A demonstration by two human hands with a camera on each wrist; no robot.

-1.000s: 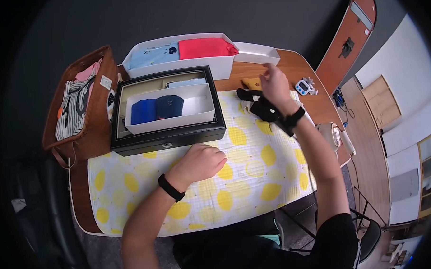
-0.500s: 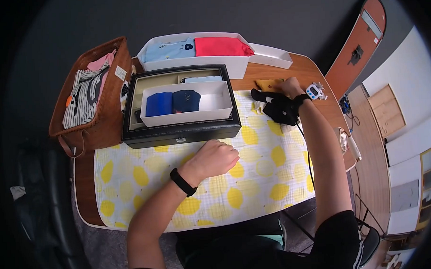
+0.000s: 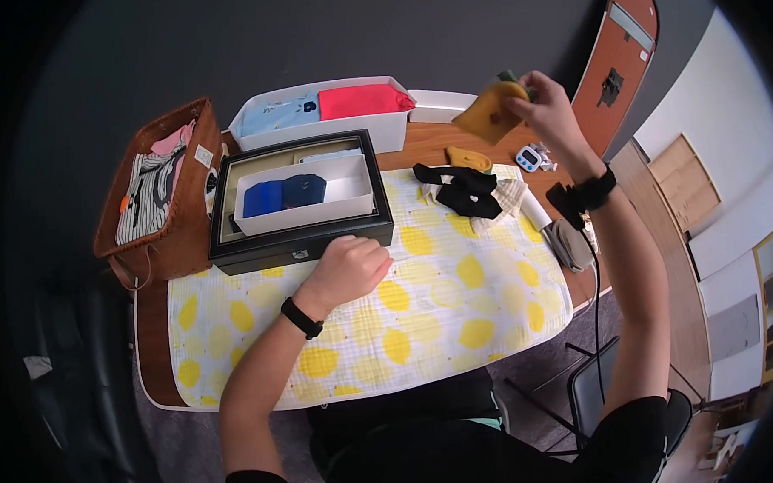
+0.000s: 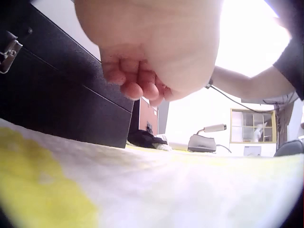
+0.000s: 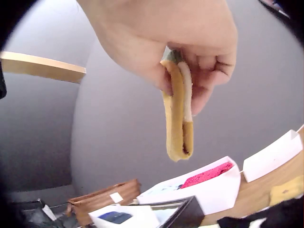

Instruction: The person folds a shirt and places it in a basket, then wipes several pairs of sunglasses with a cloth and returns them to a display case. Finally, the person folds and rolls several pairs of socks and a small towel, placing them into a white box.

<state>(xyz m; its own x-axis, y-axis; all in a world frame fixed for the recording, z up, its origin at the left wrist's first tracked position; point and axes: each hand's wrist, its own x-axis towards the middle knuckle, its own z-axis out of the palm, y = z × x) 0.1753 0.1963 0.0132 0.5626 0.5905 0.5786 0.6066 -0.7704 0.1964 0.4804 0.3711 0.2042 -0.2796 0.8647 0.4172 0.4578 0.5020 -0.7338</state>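
My right hand (image 3: pixel 552 118) is raised over the back right of the table and pinches a folded mustard-yellow sock (image 3: pixel 489 114) between thumb and fingers. In the right wrist view the folded sock (image 5: pixel 175 128) hangs down, its layers showing a pale inside and a dark green bit near the fingertips. Below lie another mustard sock (image 3: pixel 469 159) and some black socks (image 3: pixel 461 192) with cream cloth. My left hand (image 3: pixel 351 271) hangs loosely curled and holds nothing, close to the front of a black case (image 3: pixel 335 241). A white box (image 3: pixel 351 192) with blue and navy folded pieces rests on the case.
A brown basket (image 3: pixel 186 236) of striped clothes stands at left. Behind the case is a long white box (image 3: pixel 391 132) with light blue and red folded cloth. A blue-and-white timer (image 3: pixel 529 157) sits at right. Lemon-print cloth (image 3: pixel 440 308) covers the table's front.
My right hand reached down to the mustard socks, took one and lifted it up. The left hand has stayed by the case. The head view has shifted slightly.
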